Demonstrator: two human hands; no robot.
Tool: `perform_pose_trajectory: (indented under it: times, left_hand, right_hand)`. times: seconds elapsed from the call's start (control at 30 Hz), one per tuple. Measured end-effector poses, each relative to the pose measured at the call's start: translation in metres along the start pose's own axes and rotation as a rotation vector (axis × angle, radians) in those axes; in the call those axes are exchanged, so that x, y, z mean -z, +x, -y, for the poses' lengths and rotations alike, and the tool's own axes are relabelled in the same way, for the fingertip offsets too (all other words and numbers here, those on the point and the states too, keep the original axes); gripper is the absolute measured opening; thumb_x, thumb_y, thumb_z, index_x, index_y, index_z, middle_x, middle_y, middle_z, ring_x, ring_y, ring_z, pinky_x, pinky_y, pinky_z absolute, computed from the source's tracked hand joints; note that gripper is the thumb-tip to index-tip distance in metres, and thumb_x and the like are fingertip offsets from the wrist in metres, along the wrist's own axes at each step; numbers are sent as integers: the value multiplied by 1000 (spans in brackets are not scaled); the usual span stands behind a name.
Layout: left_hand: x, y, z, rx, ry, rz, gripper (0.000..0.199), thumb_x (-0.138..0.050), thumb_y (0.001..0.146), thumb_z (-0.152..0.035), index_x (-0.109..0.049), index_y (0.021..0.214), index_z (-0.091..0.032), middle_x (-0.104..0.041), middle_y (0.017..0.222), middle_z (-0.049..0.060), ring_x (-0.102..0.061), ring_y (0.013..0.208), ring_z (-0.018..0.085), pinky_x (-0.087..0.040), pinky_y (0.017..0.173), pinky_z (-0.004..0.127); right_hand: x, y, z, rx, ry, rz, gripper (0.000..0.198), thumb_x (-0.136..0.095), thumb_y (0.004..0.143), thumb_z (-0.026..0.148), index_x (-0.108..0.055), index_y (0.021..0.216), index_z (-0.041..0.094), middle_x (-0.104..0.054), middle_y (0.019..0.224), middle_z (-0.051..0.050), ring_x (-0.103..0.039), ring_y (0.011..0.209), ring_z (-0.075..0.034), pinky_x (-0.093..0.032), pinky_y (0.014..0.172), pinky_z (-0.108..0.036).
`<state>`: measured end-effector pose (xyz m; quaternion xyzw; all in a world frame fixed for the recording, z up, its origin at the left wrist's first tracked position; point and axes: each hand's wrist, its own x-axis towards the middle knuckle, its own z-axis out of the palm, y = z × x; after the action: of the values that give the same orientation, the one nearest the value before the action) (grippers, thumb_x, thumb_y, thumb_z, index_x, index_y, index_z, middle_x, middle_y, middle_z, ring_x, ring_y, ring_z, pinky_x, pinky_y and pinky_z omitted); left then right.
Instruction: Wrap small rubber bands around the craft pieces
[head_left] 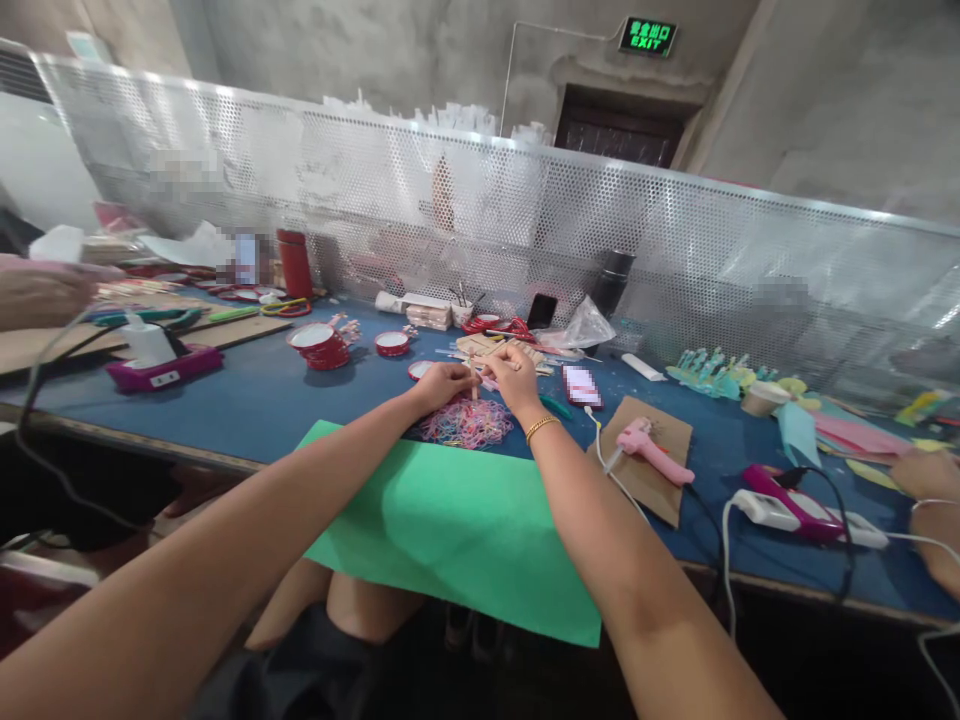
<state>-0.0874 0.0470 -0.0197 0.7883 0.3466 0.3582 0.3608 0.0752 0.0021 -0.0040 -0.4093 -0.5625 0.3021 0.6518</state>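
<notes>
My left hand [445,386] is closed, its fingertips pinching a narrow, pale wooden stick [474,384] that stands nearly upright. Just to its right, my right hand [513,376] has its fingers pinched together close to the stick; whatever is between them is too small to make out. Below both hands lies a tangled heap of thin multicoloured strands [469,423]. A green sheet [450,520] hangs over the table's front edge and across my lap. Behind my hands are several flat wooden pieces [517,350].
Red-rimmed round pieces [321,345] are stacked on the blue table [225,400]. At right, a pink glue gun [652,452] rests on brown cardboard [675,500], near a phone [582,386] and a purple power strip [799,505] with cables. A perforated metal screen [360,190] stands behind. Other people's hands show at both sides.
</notes>
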Motion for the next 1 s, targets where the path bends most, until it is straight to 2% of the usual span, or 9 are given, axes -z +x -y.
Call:
perform_pose_trajectory:
  times: [0.17, 0.37, 0.57, 0.8, 1.0]
  left_hand:
    - [-1, 1, 3, 11, 4, -14, 45, -70, 72, -60, -71, 72, -14, -69, 66, 2, -53, 56, 12, -40, 56, 24]
    - [-2, 1, 2, 3, -27, -3, 47, -72, 70, -61, -70, 70, -14, -70, 67, 2, -56, 60, 14, -43, 58, 25]
    - [-2, 3, 5, 31, -40, -4, 49, -73, 66, -63, -70, 74, -15, -70, 68, 2, -55, 58, 13, -42, 55, 24]
    - [-4, 7, 12, 21, -58, -5, 53, -72, 65, -66, -70, 72, -14, -70, 70, 3, -57, 61, 14, -45, 59, 25]
    - [-3, 7, 13, -3, -7, -23, 53, -69, 68, -66, -71, 73, -14, -67, 67, 2, -52, 58, 12, -40, 55, 24]
  right_hand:
    - [3, 1, 0, 26, -6, -44, 15, -61, 73, 32, -53, 65, 22, -63, 61, 4, -59, 60, -14, -48, 63, -26]
    - [5, 2, -2, 22, -13, -7, 13, -60, 73, 32, -56, 66, 21, -63, 61, 4, -56, 59, -13, -46, 61, -25]
    - [9, 3, 0, 8, 11, -69, 14, -62, 71, 32, -55, 65, 22, -62, 60, 4, -57, 58, -13, -47, 62, -26]
    - [5, 0, 0, 3, 24, 2, 11, -61, 70, 30, -56, 65, 22, -64, 58, 3, -59, 59, -14, -47, 60, -26]
    - [9, 2, 1, 9, 48, -58, 16, -64, 69, 33, -55, 64, 22, -62, 57, 4, -57, 55, -14, -47, 59, -26]
